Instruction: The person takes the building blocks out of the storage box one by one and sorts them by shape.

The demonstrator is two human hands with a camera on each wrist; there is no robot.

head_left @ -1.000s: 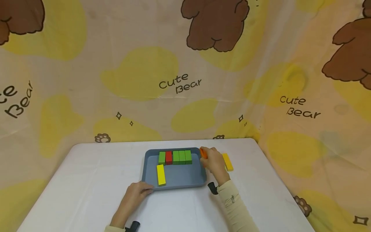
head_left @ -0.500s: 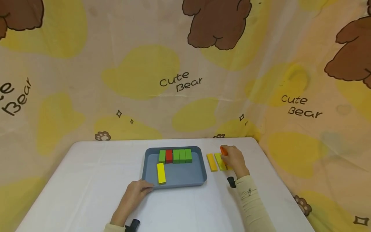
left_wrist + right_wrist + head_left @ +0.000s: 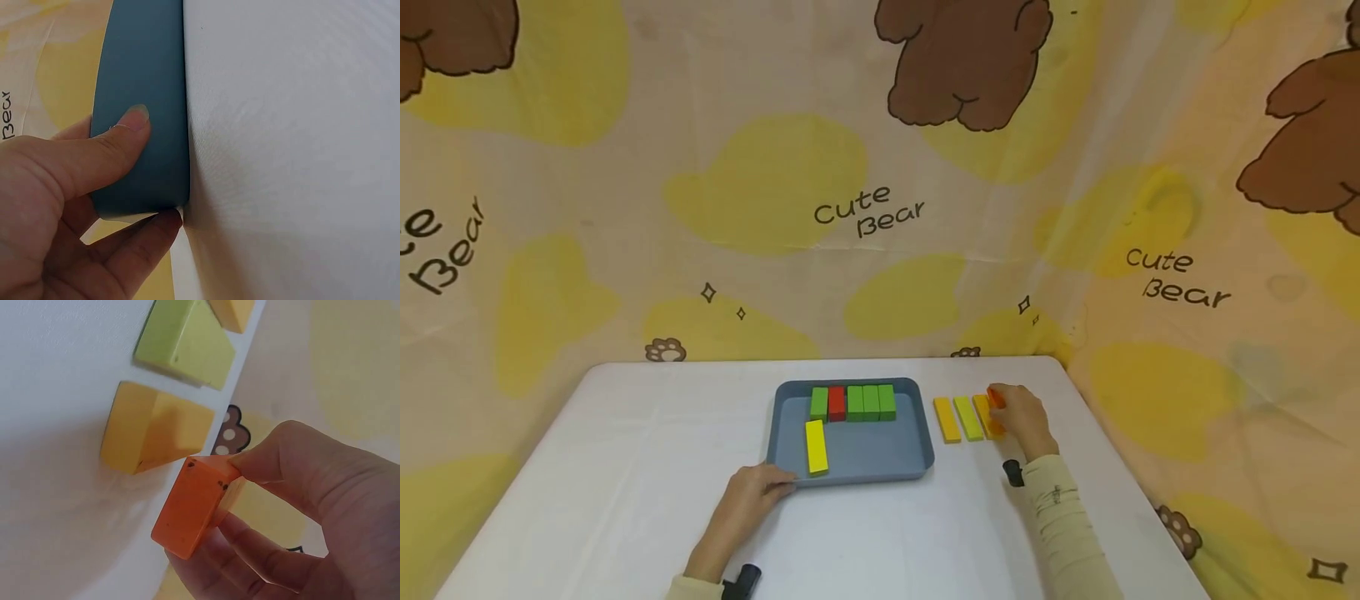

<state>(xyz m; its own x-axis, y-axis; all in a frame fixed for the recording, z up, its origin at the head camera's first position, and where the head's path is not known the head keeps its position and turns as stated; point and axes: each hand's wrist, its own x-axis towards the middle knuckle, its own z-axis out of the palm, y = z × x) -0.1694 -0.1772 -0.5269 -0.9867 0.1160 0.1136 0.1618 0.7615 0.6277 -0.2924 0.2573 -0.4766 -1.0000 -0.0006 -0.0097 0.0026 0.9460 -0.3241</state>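
My right hand (image 3: 1028,421) pinches an orange block (image 3: 187,509) between thumb and fingers, at the right end of a row on the table. Close beside that block is an amber block (image 3: 156,428), then a lime block (image 3: 184,344), and another amber block (image 3: 947,420) lies nearest the tray. In the left wrist view, my left hand (image 3: 69,181) grips the blue-grey tray (image 3: 140,69) at a corner, thumb flat on its side wall and fingers around the end. The head view places this at the tray's near left corner.
Inside the tray, several green blocks (image 3: 871,403) and one red block (image 3: 837,403) stand in a row along the far side. A yellow block (image 3: 817,447) lies nearer, on the left. A patterned cloth (image 3: 760,192) hangs behind the white table (image 3: 880,542).
My right hand has moved right with the orange block, from the tray's right edge past the lime block to the row's far end. The left hand stays at the tray corner.
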